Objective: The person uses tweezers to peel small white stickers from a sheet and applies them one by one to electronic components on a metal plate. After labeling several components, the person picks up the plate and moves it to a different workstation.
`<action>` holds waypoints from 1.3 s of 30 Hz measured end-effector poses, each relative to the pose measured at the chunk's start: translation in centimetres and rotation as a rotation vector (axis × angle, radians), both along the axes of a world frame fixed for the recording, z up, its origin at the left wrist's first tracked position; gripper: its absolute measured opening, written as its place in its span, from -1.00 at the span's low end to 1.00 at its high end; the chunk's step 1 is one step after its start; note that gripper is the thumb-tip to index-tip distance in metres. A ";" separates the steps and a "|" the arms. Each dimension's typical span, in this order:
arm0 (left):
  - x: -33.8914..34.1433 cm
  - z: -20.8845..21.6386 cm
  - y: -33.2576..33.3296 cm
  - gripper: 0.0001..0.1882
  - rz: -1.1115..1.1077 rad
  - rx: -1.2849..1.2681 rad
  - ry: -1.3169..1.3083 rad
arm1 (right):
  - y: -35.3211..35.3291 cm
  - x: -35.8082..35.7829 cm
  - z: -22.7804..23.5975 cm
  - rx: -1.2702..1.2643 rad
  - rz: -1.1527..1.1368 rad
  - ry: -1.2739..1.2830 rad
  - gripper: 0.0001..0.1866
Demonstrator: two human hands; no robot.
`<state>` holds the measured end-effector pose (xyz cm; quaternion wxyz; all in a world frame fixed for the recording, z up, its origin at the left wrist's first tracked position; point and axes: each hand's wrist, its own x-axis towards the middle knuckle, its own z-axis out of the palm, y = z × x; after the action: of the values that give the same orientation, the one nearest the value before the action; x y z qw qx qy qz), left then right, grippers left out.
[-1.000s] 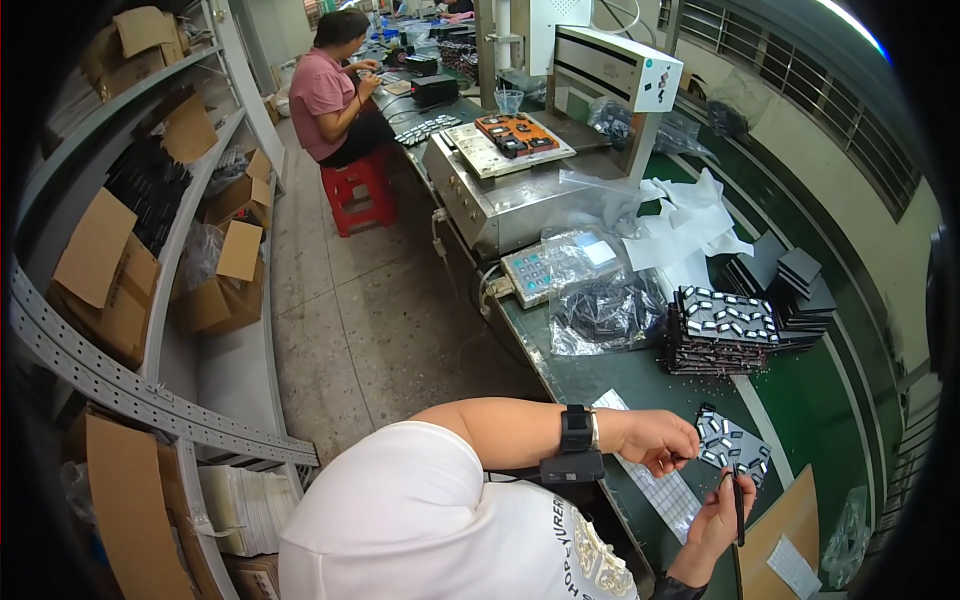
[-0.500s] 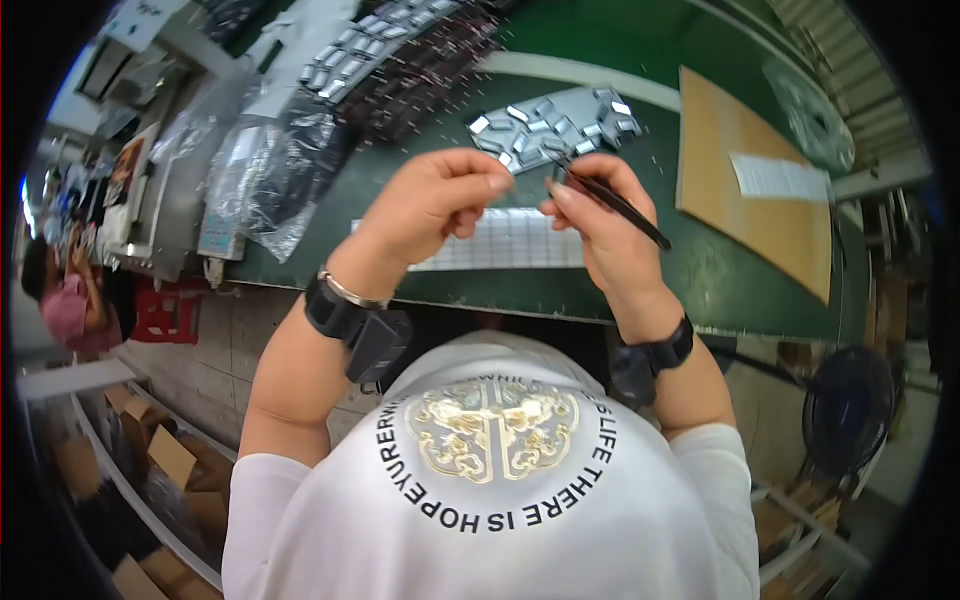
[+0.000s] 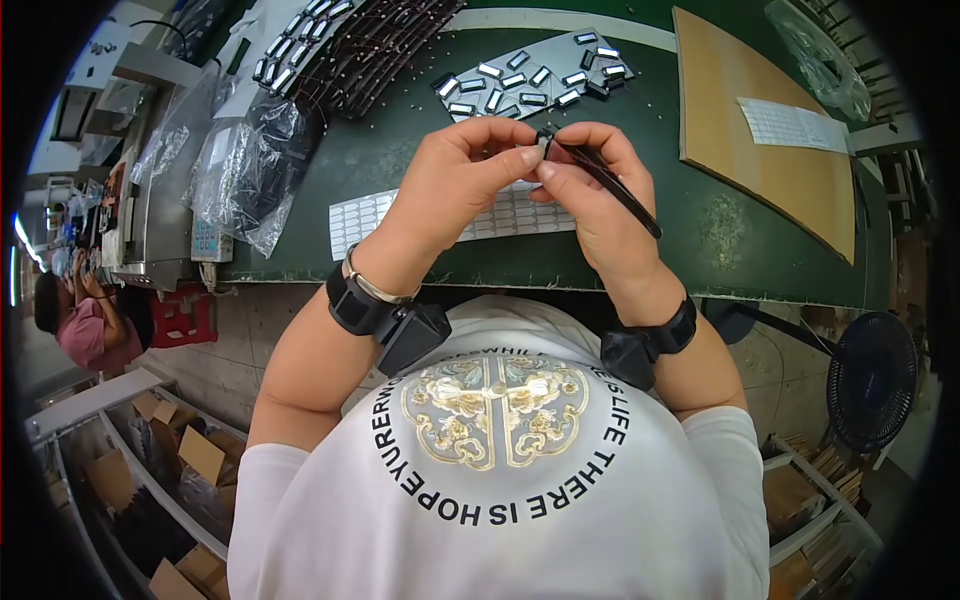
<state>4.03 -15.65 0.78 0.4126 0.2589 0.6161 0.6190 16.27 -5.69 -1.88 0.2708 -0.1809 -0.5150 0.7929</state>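
My left hand (image 3: 445,180) and my right hand (image 3: 615,215) meet over the near part of the green table. Between the fingertips sits a small piece (image 3: 543,144), partly pale and partly dark; its kind is too small to make out. My left thumb and index finger pinch it, and my right fingertips touch it too. Black tweezers (image 3: 628,203) lie held in my right hand, their tail end pointing down to the right. Beyond my hands, several shiny dark-edged rectangular pieces (image 3: 533,99) lie on a pale sheet (image 3: 548,57). Under my hands is a white label sheet (image 3: 352,218) with a grid.
At the left are rows of similar shiny pieces (image 3: 290,50), dark strips (image 3: 385,45) and clear plastic bags (image 3: 245,175). Brown cardboard (image 3: 745,120) with a white paper lies right. A black fan (image 3: 872,380) stands lower right. Another person (image 3: 95,330) sits far left.
My hands have come together, the left moving right to meet the right at the small piece. The tweezers stay in my right hand. The whole view has shifted slightly.
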 end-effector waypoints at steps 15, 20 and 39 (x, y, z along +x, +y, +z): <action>-10.4 2.5 10.8 -0.85 -0.383 -0.329 0.437 | 11.1 4.2 2.6 0.278 -0.105 -0.129 -0.74; -11.5 0.7 13.4 -0.85 -0.485 -0.519 0.521 | 12.3 4.3 1.5 0.201 -0.160 -0.190 -0.76; -9.8 0.5 13.6 -0.83 -0.544 -0.547 0.849 | 10.9 5.4 2.2 0.493 -0.161 -0.119 -0.75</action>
<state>-5.80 -2.01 1.25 0.3253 0.5180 0.7767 0.1502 21.71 5.25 0.34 0.3383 -0.1959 -0.6916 0.6073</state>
